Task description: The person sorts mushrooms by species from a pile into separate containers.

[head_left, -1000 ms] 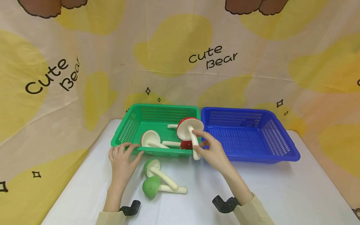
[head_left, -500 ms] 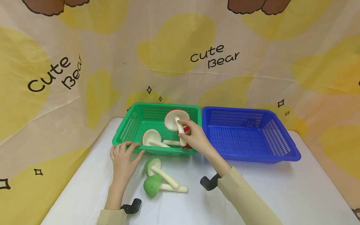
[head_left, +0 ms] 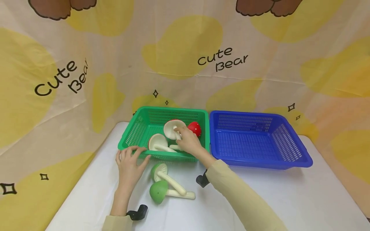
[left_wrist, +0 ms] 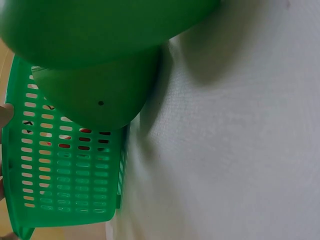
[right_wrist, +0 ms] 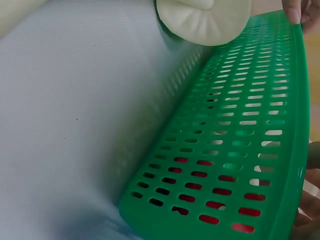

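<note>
In the head view, my right hand (head_left: 188,139) is inside the green basket (head_left: 207,128), pinching the stem of a toy mushroom (head_left: 170,130) with a red cap and white underside. Beside it lie another white-undersided mushroom (head_left: 157,141), a red cap with white dots (head_left: 195,128) and a pale stem (head_left: 175,147) whose cap is hidden. My left hand (head_left: 129,168) grips the basket's near rim at its left end, thumb on the outside. Two green-capped mushrooms, one farther (head_left: 159,171) and one nearer (head_left: 159,192), lie on the table with stems crossing.
A blue basket (head_left: 245,146) with nothing visible inside stands against the green one's right side. Both rest on a white-covered table (head_left: 185,218). Behind hangs a patterned cloth (head_left: 179,48). A black wrist mount (head_left: 138,212) sits at the left wrist.
My right hand has carried the red-capped mushroom left from above the green basket's right front and lowered it into the basket. The left hand stays on the rim.
</note>
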A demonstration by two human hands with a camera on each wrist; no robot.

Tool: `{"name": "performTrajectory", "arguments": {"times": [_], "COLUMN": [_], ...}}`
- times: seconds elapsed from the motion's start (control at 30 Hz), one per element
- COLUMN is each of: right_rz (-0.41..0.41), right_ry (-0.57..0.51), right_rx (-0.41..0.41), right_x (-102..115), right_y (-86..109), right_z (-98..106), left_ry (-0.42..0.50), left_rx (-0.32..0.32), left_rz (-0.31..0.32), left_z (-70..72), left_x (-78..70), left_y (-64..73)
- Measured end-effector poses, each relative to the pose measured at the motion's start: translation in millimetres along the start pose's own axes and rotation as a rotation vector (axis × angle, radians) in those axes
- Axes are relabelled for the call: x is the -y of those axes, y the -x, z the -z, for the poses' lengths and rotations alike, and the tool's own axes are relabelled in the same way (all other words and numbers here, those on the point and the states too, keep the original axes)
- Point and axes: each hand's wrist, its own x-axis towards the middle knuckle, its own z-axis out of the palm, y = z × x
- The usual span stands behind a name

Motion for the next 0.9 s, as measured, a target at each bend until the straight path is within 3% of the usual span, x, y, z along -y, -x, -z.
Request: {"name": "performTrajectory", "arguments": {"times": [0.4,0.63,0.9], "right_rz": [0.014,0.060,0.104], "right_ry": [0.177,0.251,0.221], "right_rx": [0.095,0.051,-0.050], "right_x": [7.4,5.4,5.1], "right_y": [-5.1,-0.1,17.8], "right_z": [-12.4,-10.0,6.2], "left_ry": [-0.008,-0.004,-0.003], "left_rx": [-0.005,-0.010,-0.005], "left_rz": [-0.012,-0.012,-0.008], "left_z": [-1.5,-1.7,-1.3], "left_x": [1.0,-0.3,-0.5], "left_y": [0.3,0.0,0.0]}}
